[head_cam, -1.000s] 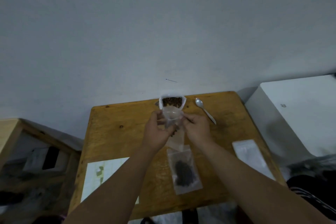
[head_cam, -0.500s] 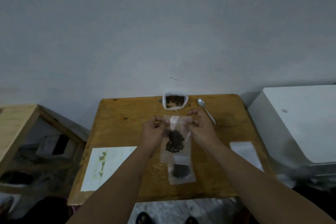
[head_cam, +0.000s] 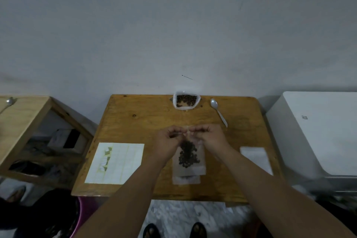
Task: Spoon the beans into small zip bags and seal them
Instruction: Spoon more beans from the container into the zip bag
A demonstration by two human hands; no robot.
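Wood table (head_cam: 135, 121): L hand (head_cam: 168, 141) + R hand (head_cam: 209, 138) pinch clear zip bag (head_cam: 190, 158) top.

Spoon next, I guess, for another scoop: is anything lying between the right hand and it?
Nothing visible does. The spoon lies alone on bare table, beyond and right of the right hand, whose fingers pinch the filled zip bag.

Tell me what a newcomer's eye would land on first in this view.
First, the two hands, left hand and right hand, pinching the top edge of a small zip bag of dark beans at the middle of the wooden table. Next, the open white bag of beans at the table's far edge by the wall, with a spoon lying to its right.
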